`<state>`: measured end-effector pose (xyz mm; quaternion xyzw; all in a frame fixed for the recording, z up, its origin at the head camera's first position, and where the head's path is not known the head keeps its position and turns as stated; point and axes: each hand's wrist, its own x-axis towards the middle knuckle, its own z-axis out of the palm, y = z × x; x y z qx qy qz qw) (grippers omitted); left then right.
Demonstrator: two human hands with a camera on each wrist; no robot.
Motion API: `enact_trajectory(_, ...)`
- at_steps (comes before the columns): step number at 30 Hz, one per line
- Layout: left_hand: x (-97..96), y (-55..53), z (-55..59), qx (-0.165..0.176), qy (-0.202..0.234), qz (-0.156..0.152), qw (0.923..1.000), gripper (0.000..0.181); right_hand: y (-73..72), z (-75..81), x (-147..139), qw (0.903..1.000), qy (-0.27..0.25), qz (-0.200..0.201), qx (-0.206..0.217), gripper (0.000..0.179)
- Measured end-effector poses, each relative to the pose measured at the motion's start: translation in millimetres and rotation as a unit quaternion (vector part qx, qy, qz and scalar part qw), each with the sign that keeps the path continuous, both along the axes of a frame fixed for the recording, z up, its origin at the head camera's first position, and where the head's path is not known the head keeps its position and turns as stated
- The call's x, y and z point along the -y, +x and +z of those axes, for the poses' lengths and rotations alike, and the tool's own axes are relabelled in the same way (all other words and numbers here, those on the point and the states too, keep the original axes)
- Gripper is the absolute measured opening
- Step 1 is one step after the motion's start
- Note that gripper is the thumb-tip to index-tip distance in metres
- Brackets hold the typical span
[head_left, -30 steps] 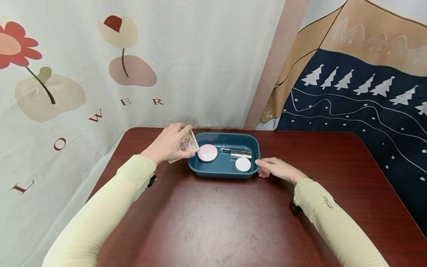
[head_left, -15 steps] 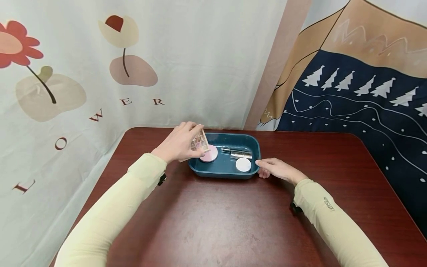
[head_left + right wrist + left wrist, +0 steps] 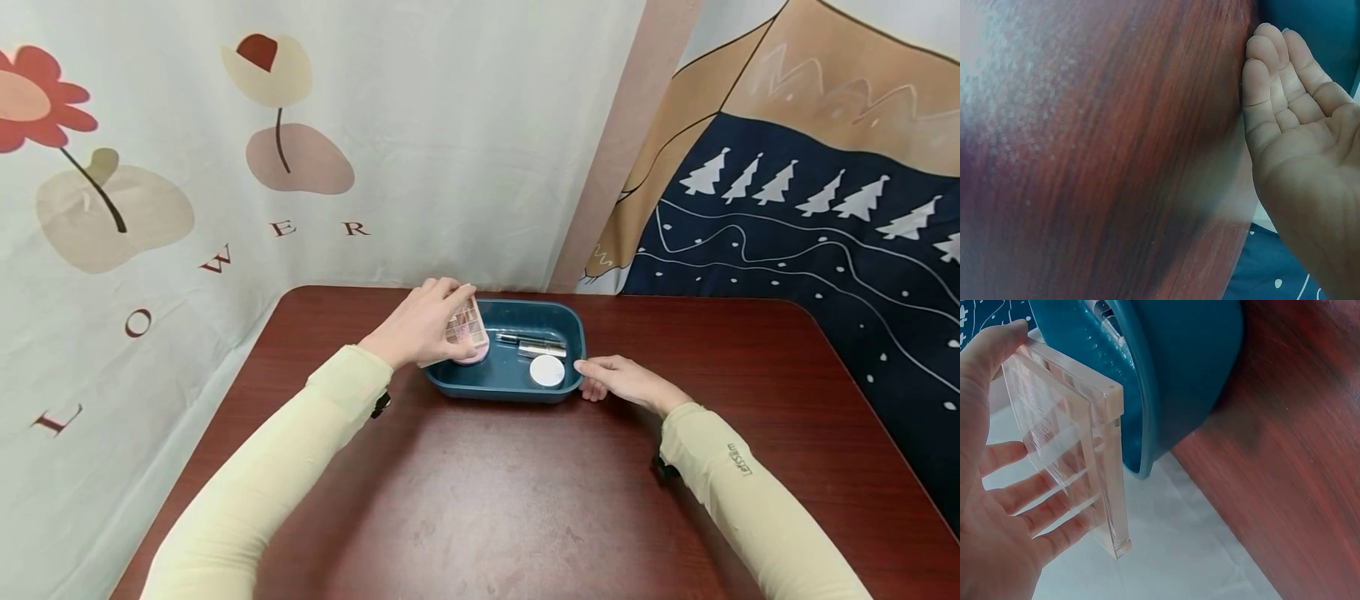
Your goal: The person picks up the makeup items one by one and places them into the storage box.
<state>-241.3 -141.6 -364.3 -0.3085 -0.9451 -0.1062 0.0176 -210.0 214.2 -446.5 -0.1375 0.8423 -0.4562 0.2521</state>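
Note:
My left hand [image 3: 422,325] pinches an eyeshadow palette [image 3: 468,323] between thumb and fingers, tilted on edge over the left end of a dark teal tray [image 3: 501,392]. In the left wrist view the clear lid and pale frame of the palette stand close beside the tray's wall. Beneath it a pink round compact [image 3: 477,357] lies partly hidden in the tray. My right hand [image 3: 618,379] grips the tray's right rim, its thumb on the edge and its fingers curled against the outer wall.
Inside the tray, to the right, lie a white round compact [image 3: 547,371], a slim dark pen [image 3: 510,337] and a silvery tube [image 3: 542,348]. The tray stands near the back of a reddish-brown table [image 3: 480,500]. A printed curtain [image 3: 465,150] hangs behind.
My left hand has carried the eyeshadow palette rightward, from beside the tray's left end to over it, now covering much of the pink compact. The right hand has stayed at the rim.

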Motion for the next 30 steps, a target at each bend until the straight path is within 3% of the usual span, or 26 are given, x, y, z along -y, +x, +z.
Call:
enact_trajectory(15, -16.8, 0.4, -13.2, 0.009, -0.007, -0.02, 0.9997, 0.089, 1.2, 2.0, 1, 1.0, 0.003, -0.002, 0.002, 0.042)
enact_trajectory(30, -34.2, 1.0, -24.1, 0.051, -0.042, -0.026, 0.9974, 0.091, -0.7, 1.1, 0, 0.9999, 0.012, 0.001, -0.003, 0.042)
